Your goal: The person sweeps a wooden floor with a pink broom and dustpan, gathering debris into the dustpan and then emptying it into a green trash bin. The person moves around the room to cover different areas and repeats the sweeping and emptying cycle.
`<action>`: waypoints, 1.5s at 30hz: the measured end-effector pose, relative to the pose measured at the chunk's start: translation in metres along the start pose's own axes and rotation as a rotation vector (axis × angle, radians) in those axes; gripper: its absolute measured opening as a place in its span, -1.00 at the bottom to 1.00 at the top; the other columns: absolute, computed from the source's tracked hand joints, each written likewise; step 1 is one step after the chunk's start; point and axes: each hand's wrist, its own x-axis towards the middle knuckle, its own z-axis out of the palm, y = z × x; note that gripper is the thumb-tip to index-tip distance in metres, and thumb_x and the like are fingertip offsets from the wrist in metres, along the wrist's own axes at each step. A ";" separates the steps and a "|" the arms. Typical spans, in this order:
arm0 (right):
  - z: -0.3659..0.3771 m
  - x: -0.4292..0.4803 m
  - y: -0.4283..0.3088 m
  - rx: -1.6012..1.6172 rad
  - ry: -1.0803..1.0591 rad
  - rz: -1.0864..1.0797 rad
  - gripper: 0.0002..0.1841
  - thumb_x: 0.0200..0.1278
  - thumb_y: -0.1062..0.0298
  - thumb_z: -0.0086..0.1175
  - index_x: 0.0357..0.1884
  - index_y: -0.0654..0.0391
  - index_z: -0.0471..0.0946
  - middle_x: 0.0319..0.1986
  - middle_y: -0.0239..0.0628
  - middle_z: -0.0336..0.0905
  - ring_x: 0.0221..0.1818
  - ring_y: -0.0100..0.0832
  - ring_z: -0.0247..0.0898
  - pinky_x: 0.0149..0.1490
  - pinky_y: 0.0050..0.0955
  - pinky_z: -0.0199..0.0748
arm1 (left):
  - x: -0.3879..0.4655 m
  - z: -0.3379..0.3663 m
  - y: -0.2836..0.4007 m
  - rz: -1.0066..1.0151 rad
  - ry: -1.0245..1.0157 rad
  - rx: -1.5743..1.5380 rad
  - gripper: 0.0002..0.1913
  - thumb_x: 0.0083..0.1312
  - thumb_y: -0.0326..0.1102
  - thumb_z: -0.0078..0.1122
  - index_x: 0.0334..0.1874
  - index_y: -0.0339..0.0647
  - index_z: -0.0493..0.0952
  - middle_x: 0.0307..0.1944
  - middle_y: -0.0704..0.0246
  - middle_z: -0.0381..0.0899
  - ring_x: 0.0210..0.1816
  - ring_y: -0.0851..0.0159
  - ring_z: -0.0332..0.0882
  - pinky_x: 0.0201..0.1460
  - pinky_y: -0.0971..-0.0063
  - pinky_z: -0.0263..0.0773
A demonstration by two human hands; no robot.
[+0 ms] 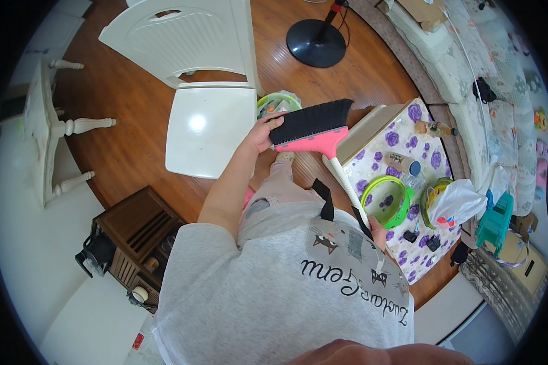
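A broom with a pink head (317,140) and black bristles (313,119) is held across the front of my body, bristles turned upward. My left hand (261,131) grips the near-left end of the bristles, its thumb lying over them. Lower down, my right hand (378,232) is closed around the white handle (345,182), close to my waist; part of that hand and its arm are hidden. Behind the broom head, a green-rimmed waste bin (292,96) with a plastic liner stands on the floor, partly covered.
A white plastic chair (210,132) stands ahead on the left. On the right, a table with a purple-flowered cover (360,185) bears a green round container (408,200), a bottle (434,128), a jar (402,163) and a white plastic bag (456,203). A black round stand base (315,43) is farther ahead.
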 end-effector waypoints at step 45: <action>-0.009 -0.008 -0.009 -0.243 0.200 0.188 -0.71 0.03 0.24 0.27 -0.22 0.16 0.60 -0.55 -0.05 0.54 -0.52 -0.21 0.49 -0.36 -0.34 0.40 | 0.041 -0.045 -0.008 0.038 -0.015 2.229 -0.66 0.28 -0.11 -0.07 -0.35 -0.22 0.62 -0.33 0.13 0.61 -0.25 0.07 0.59 -0.17 0.22 0.46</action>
